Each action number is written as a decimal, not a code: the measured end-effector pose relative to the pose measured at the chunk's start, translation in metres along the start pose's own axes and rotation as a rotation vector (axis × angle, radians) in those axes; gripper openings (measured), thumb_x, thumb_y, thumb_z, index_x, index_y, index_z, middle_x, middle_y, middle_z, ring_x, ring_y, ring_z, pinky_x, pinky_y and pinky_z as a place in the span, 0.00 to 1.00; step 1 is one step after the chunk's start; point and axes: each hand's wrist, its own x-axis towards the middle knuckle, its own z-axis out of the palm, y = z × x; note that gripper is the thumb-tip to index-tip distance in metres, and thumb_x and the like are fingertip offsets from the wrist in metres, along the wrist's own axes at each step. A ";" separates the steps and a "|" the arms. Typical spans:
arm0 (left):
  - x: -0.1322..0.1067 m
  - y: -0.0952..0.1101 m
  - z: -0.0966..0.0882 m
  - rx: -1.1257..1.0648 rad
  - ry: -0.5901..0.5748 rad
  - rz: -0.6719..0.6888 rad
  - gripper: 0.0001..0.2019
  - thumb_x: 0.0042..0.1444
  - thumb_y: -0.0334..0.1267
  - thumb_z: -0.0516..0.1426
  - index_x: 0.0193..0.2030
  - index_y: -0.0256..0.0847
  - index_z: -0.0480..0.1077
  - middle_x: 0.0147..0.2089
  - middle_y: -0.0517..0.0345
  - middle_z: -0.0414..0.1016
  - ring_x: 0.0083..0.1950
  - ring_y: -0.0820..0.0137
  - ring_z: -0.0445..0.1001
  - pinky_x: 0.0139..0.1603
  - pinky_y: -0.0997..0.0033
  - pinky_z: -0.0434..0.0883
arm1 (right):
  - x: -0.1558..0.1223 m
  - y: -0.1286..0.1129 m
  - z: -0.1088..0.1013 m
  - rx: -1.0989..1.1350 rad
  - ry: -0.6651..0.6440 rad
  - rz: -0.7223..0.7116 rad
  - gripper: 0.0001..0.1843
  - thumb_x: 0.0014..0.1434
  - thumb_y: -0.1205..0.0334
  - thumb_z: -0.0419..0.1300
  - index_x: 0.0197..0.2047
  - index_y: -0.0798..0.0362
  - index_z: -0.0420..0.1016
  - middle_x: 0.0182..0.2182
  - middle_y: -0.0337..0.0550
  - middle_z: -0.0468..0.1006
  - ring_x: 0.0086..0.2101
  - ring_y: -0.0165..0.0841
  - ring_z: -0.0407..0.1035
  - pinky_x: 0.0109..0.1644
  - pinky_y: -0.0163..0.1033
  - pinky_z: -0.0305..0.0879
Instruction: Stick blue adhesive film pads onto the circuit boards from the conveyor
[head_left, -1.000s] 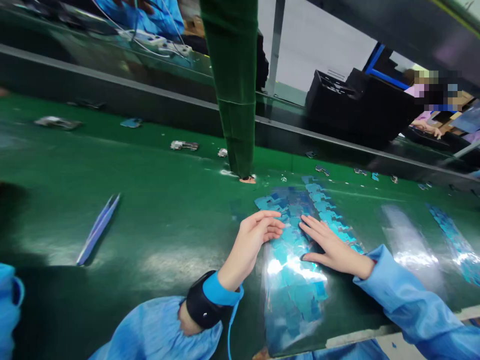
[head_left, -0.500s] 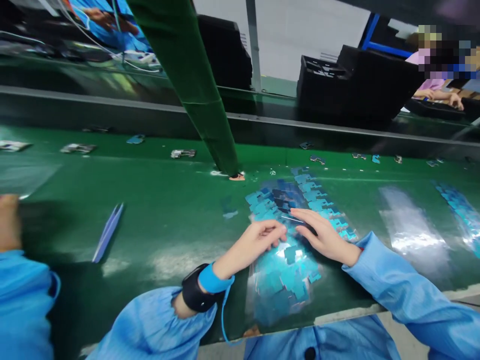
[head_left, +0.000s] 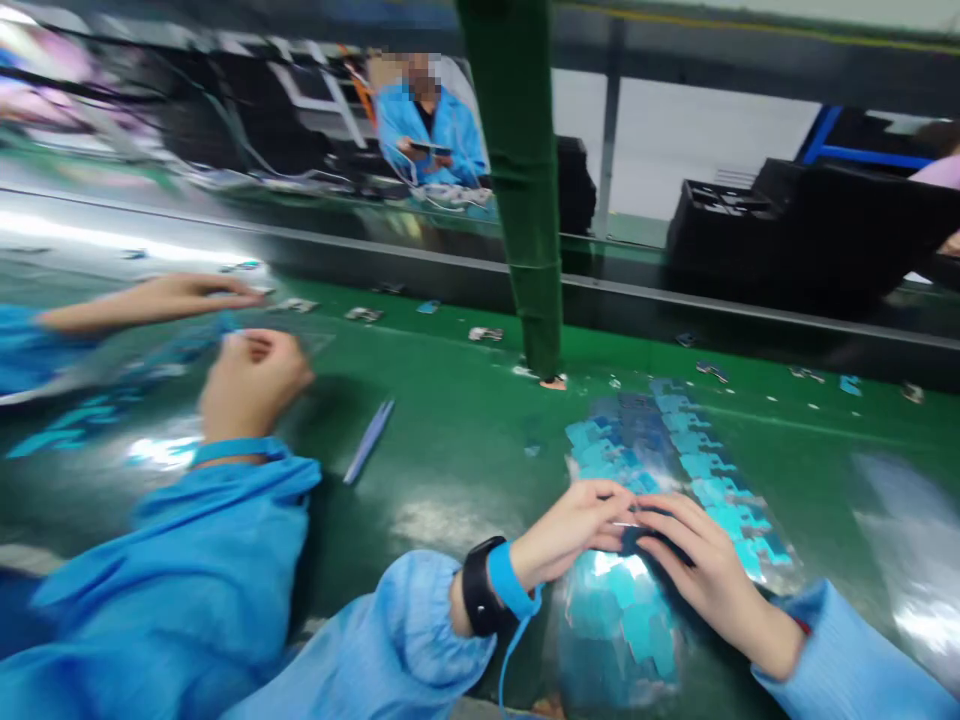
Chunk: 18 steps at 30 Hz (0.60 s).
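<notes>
Green surface (head_left: 450, 450) bounded at its far edge by a dark rail (head_left: 622, 315); near that edge a green post (head_left: 531, 200) is set. Toward the near edge blue pieces (head_left: 649, 630) are spread, flanked on the right by a blue strip (head_left: 705, 465). Above them the right hand (head_left: 705, 560) and left hand (head_left: 574, 530) are held half-curled, fingertips brought together. Tweezers (head_left: 369, 441) are laid farther left. Small dark piece (head_left: 630, 541) seen at the fingertips; whether gripped cannot be told.
</notes>
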 end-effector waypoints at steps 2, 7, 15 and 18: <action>0.002 -0.002 0.000 -0.067 -0.022 -0.028 0.17 0.45 0.48 0.66 0.33 0.35 0.73 0.27 0.58 0.75 0.27 0.76 0.73 0.32 0.76 0.67 | -0.004 0.005 0.004 -0.002 0.049 -0.019 0.13 0.63 0.68 0.57 0.51 0.52 0.73 0.46 0.50 0.79 0.46 0.36 0.74 0.49 0.43 0.75; 0.006 -0.005 -0.002 -0.205 -0.075 -0.075 0.16 0.42 0.45 0.67 0.33 0.35 0.73 0.27 0.55 0.76 0.28 0.74 0.74 0.32 0.74 0.68 | -0.020 0.018 0.006 -0.163 0.057 -0.214 0.21 0.62 0.75 0.54 0.57 0.54 0.70 0.47 0.50 0.80 0.49 0.39 0.74 0.58 0.52 0.68; 0.003 -0.010 0.000 -0.197 -0.007 0.031 0.20 0.46 0.52 0.65 0.35 0.38 0.68 0.32 0.51 0.79 0.36 0.66 0.79 0.42 0.65 0.72 | -0.006 0.000 -0.008 0.073 0.064 -0.248 0.10 0.60 0.72 0.59 0.44 0.54 0.78 0.40 0.48 0.82 0.43 0.37 0.77 0.54 0.42 0.72; 0.006 -0.017 0.003 -0.109 0.047 0.086 0.22 0.50 0.56 0.61 0.40 0.39 0.65 0.29 0.52 0.79 0.32 0.66 0.79 0.35 0.67 0.73 | -0.005 -0.012 -0.023 0.330 0.131 0.045 0.03 0.59 0.67 0.61 0.35 0.51 0.77 0.31 0.45 0.82 0.33 0.36 0.79 0.38 0.34 0.77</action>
